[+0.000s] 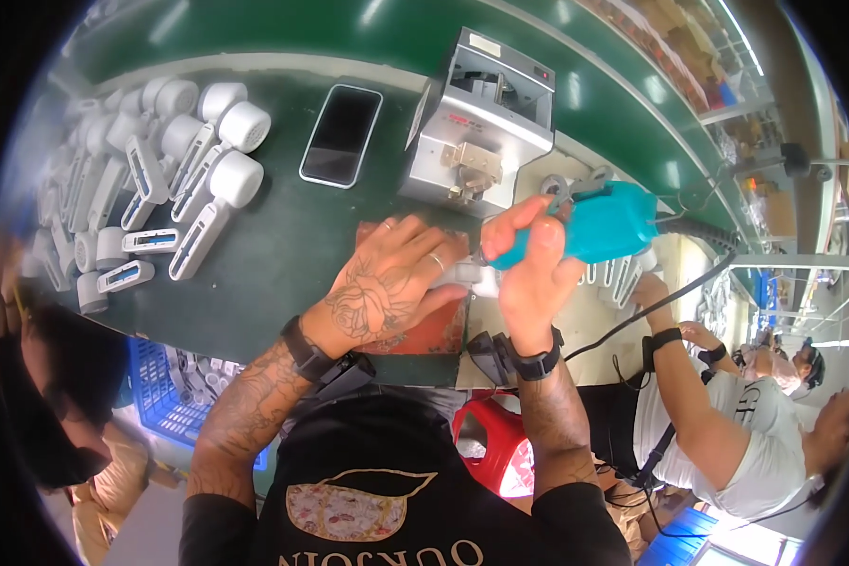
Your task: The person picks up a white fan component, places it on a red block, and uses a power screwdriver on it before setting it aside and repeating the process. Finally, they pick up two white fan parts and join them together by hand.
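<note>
My right hand (pixel 540 283) is wrapped round a teal electric screwdriver (pixel 606 226), held on its side with its tip pointing left. The tip meets a small white plastic part (pixel 470 276) between my two hands. My left hand (pixel 387 283) lies palm down, its thumb and fingers closed on that part over a reddish-brown mat (pixel 415 340). Most of the part is hidden by my fingers, so its full shape does not show.
White handheld devices with round heads (pixel 193 179) crowd the bench's left side. A phone (pixel 342 137) lies behind my left hand, beside a grey metal machine (pixel 481 123). A black cord (pixel 646 307) trails right, near a co-worker's arm (pixel 681 377). A blue basket (pixel 165 401) stands below.
</note>
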A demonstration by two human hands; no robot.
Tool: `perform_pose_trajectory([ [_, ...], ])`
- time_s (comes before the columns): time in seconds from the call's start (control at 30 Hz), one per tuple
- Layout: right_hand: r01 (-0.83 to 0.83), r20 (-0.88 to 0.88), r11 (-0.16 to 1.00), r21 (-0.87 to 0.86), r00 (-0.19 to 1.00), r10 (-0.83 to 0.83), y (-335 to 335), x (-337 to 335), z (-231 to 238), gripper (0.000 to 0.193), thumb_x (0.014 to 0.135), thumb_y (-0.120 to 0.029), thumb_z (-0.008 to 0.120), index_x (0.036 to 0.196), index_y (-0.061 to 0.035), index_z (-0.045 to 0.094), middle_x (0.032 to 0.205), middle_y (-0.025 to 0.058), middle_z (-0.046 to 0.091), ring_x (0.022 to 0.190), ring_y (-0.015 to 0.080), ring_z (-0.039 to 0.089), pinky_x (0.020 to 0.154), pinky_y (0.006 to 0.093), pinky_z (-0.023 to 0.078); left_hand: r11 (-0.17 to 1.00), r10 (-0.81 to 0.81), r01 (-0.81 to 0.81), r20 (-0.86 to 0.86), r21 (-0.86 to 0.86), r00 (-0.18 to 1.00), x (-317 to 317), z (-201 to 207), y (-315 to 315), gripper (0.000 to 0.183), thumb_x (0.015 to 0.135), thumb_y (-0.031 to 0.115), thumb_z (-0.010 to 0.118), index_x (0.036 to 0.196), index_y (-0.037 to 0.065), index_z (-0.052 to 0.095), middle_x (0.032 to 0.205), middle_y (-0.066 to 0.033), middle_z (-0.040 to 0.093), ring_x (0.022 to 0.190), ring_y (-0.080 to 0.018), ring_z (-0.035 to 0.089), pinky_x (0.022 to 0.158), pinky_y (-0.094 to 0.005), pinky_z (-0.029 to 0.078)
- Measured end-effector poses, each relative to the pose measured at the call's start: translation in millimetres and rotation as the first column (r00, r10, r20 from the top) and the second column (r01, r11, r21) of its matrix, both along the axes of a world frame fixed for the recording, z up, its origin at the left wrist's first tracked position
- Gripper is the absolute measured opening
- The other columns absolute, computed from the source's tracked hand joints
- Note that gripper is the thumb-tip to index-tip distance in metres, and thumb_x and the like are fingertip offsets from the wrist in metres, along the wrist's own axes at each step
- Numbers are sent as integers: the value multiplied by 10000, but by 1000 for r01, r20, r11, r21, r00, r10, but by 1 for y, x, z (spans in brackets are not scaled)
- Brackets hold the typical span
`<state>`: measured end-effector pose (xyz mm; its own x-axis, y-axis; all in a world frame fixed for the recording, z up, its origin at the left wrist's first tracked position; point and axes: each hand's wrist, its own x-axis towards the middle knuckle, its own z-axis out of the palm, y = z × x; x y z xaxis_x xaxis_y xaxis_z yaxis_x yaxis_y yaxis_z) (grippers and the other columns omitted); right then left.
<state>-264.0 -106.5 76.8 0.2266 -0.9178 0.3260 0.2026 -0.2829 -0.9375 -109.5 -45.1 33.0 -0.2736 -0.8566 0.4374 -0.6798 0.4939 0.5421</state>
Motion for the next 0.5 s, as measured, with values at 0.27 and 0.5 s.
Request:
perform_pose_trajectory([
  [0.27, 5, -42, 998, 62, 999, -2, -8, 3, 5, 418, 1006, -411, 559, 985, 4, 516, 705, 82, 532, 620, 180, 528, 570, 327, 445, 1000, 29, -29, -10, -11, 1000, 1, 1, -1, 435, 824, 293, 743, 1199, 107, 622, 1090, -58, 623, 974, -270, 561, 861, -409, 454],
  [0.5, 127, -98, 972, -199, 984, -149, -42, 37, 40, 351, 1035, -349, 518, 1018, 1, 537, 690, 55, 553, 618, 155, 551, 557, 286, 439, 999, -2, 0, -37, -50, 999, 2, 1, 6, 430, 841, 277, 704, 1210, 77, 610, 1075, -53, 618, 957, -261, 555, 836, -406, 457],
])
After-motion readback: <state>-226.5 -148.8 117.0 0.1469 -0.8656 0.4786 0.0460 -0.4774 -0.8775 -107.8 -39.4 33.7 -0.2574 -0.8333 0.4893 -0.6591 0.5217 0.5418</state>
